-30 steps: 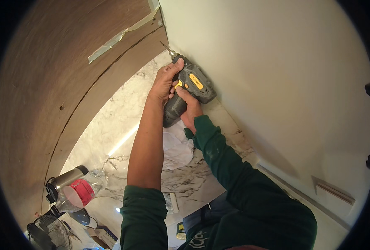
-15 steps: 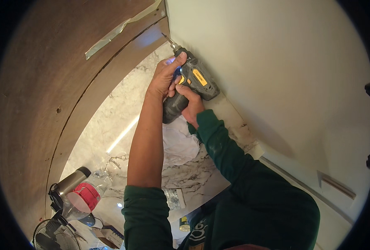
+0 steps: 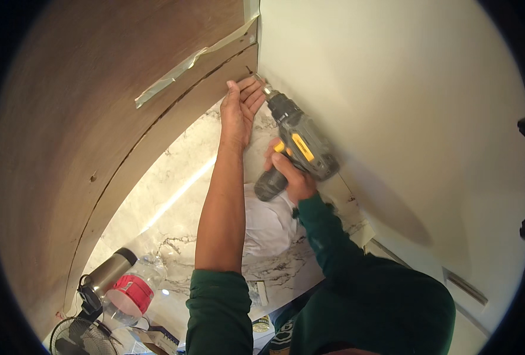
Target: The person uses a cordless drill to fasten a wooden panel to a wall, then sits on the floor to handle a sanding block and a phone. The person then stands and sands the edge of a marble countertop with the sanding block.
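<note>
My right hand [image 3: 292, 176] grips the handle of a black and yellow cordless drill [image 3: 317, 155], its bit pointing at the corner where the brown wooden panel [image 3: 120, 89] meets the pale wall [image 3: 392, 89]. Beside the bit, my left hand [image 3: 238, 115] is held palm up with its fingers stretched out under the corner, nothing plainly in it. A small dark spot, perhaps a screw, shows on the panel just above those fingertips; it is too small to make out. Below the drill's handle lies a crumpled white cloth [image 3: 268, 225].
On the marble-patterned surface [image 3: 170, 171] at lower left stand a steel flask [image 3: 110, 269] and a clear plastic bottle with a red label [image 3: 133, 293]. A small mesh-guarded fan [image 3: 82, 337] is near them. Masking tape [image 3: 170, 77] hangs along the panel's seam.
My left hand has let go of the drill's front and opened toward the corner. My right hand has drawn the drill back, down and right. The drill's light on the panel is gone.
</note>
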Motion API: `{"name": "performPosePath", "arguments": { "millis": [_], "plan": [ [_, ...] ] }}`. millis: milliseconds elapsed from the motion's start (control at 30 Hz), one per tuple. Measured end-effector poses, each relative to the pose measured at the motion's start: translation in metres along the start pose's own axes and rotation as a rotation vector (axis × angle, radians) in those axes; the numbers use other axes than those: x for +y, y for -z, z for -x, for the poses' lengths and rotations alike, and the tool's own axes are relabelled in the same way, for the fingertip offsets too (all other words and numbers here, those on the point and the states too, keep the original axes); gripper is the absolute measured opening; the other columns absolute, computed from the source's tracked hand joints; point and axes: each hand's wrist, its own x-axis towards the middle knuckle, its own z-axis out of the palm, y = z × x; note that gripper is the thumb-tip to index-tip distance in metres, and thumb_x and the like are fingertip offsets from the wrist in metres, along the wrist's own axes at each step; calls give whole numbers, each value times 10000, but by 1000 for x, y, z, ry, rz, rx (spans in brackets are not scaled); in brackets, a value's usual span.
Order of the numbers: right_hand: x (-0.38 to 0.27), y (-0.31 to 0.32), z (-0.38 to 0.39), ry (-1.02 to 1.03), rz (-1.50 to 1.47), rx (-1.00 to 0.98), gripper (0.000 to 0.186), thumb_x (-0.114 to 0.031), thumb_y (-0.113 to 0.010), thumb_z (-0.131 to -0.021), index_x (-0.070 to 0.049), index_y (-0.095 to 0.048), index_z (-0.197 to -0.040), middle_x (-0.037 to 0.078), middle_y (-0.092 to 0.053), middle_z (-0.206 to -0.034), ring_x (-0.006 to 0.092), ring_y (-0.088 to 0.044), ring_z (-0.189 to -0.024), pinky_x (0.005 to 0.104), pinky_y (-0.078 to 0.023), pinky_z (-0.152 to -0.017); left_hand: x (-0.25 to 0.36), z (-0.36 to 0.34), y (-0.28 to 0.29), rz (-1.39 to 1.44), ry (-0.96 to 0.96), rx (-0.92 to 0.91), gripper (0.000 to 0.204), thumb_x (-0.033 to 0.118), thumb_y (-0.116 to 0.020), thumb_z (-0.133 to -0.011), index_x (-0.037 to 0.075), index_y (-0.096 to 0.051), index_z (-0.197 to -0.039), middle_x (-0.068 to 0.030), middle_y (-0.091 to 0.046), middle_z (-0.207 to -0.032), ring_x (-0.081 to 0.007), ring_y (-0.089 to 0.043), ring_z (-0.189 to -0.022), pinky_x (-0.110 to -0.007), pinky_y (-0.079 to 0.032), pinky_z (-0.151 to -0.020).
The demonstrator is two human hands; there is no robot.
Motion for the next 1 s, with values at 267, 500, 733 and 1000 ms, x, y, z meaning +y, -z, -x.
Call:
{"name": "performPosePath", "arguments": {
  "millis": [267,500,733,1000],
  "plan": [
    [-7,47,-1,301,671,-20,241,-77,-648,-985,20,-635,-1205,23,-624,-885,105,-572,-756,281,-503,-689,-5,-20,-6,69,-10,89,406,339,-624,-1045,-49,-678,-1153,-170,-691,-1212,-279,-631,-1220,-378,-531,-1031],
    [-17,27,-9,153,253,-8,216,-103,-647,-958,-5,-659,-1149,61,-661,-910,124,-606,-755,285,-508,-707,0,-28,-6,248,41,86,278,221,-725,-966,4,-692,-1136,-119,-708,-1158,-233,-637,-1087,-383,-522,-1003],
    [8,1,-13,37,24,84,244,-207,-624,-970,-37,-637,-1144,61,-633,-913,147,-617,-779,300,-493,-720,-2,-35,-4,138,48,56,266,212,-770,-929,10,-715,-1094,-98,-694,-1092,-226,-633,-1088,-375,-519,-988],
    [17,5,-17,-2,-192,69,236,-200,-615,-963,-41,-638,-1135,68,-633,-924,148,-612,-783,302,-494,-741,1,-37,-2,180,81,74,228,151,-737,-960,-44,-703,-1073,-142,-692,-1076,-271,-660,-1067,-379,-574,-943]
  ]
}}
